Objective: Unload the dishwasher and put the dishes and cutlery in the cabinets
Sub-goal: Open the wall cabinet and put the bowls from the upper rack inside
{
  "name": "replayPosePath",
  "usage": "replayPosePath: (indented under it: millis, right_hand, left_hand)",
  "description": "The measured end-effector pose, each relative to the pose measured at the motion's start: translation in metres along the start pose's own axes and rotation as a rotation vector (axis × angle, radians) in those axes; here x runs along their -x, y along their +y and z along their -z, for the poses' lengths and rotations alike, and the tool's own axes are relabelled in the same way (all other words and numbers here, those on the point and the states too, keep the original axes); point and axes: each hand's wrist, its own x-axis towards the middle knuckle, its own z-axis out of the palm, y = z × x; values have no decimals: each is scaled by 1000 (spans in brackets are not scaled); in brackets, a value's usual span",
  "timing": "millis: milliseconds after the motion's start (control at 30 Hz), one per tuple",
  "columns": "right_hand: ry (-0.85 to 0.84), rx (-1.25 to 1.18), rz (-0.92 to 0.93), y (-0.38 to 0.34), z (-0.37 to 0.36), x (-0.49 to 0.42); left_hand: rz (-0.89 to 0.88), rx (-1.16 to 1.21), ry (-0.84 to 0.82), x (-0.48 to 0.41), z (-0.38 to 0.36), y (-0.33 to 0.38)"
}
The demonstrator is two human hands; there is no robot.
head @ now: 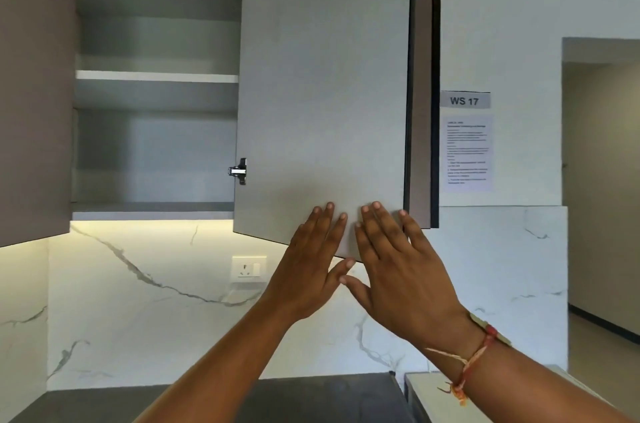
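Note:
A grey wall cabinet (156, 77) stands open in front of me, with bare shelves inside. Its right door (322, 76) is swung outward toward me. My left hand (308, 266) lies flat against the lower inner face of that door, fingers spread. My right hand (398, 270) presses flat beside it near the door's lower right corner, a thread bracelet on its wrist. Neither hand holds anything. No dishes, cutlery or dishwasher are in view.
The cabinet's left door (34, 90) hangs open at the far left. White marble backsplash (138, 301) with a wall socket (248, 269) sits under the cabinet. A dark countertop (311, 398) runs below. A paper sign (465, 100) is on the right wall, beside a doorway (602, 180).

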Motion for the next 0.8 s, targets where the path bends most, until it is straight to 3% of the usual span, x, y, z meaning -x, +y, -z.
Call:
replayPosePath:
  millis: [400,800]
  right_hand:
    - [-259,68,-122,24,-47,-6]
    - [-302,83,-196,13,-37,-3]
  left_hand:
    - [-53,-121,-58,-20,-52,-15]
    - [-42,-55,-13,-17,-56,-12]
